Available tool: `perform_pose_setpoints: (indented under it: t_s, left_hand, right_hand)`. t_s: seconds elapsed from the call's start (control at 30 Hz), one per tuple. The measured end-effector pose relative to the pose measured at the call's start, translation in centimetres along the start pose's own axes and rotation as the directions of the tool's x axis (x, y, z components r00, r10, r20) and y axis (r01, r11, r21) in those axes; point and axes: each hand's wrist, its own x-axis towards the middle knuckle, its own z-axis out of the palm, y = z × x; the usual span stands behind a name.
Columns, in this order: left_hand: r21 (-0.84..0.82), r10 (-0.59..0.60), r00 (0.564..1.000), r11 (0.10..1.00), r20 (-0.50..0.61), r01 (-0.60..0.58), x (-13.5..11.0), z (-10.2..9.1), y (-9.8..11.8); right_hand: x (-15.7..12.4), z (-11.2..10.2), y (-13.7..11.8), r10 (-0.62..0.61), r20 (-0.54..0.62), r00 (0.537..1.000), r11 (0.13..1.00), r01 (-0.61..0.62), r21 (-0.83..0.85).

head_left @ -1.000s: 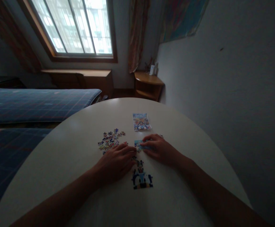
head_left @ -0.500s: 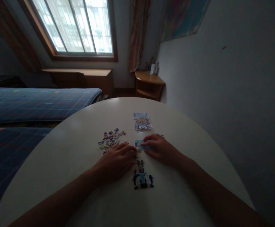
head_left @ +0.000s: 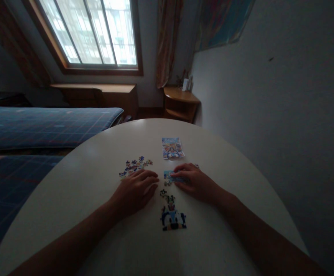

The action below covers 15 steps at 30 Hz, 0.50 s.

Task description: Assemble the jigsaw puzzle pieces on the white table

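My left hand (head_left: 136, 188) hovers over the near side of a heap of loose jigsaw pieces (head_left: 134, 165), covering some of them. Its fingers are stretched and apart from the thumb, with nothing seen between them. My right hand (head_left: 194, 180) lies with spread fingers on a joined blue strip of puzzle (head_left: 168, 174), hiding much of it. Closer to me is a joined puzzle section (head_left: 173, 221) with a blue-and-white cartoon face, and a few pieces rise from its top edge. One small puzzle piece (head_left: 163, 193) lies between the two joined parts.
A printed picture sheet (head_left: 173, 148) lies beyond my hands on the round white table (head_left: 213, 237). To the left are mattresses with a blue plaid cover (head_left: 54, 126). A wooden corner shelf (head_left: 181, 96) stands past the far table edge, near the wall.
My left hand has drawn back to the left, away from the blue strip, and now covers more of the loose pieces. My right hand has barely moved.
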Motion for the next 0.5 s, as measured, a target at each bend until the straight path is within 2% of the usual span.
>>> perform_pose_setpoints:
  t_s: [0.23, 0.37, 0.5]
  left_hand:
    - [0.061, -0.06, 0.997, 0.996, -0.047, 0.063, -0.3, -0.3, -2.1]
    - [0.11, -0.09, 0.996, 0.99, 0.009, 0.088, -0.6, -1.2, -3.8]
    - [0.08, -0.076, 0.995, 0.994, 0.058, 0.071, -1.0, -2.4, -5.3]
  right_hand:
    - [0.0, 0.0, -0.1, 0.002, 0.011, 1.0, 1.0, -0.002, 0.005]
    - [0.0, 0.1, 0.2, 0.006, 0.015, 1.0, 1.0, -0.006, 0.0]
    - [-0.1, 0.2, 0.3, 0.0, 0.025, 1.0, 1.0, 0.0, 0.005]
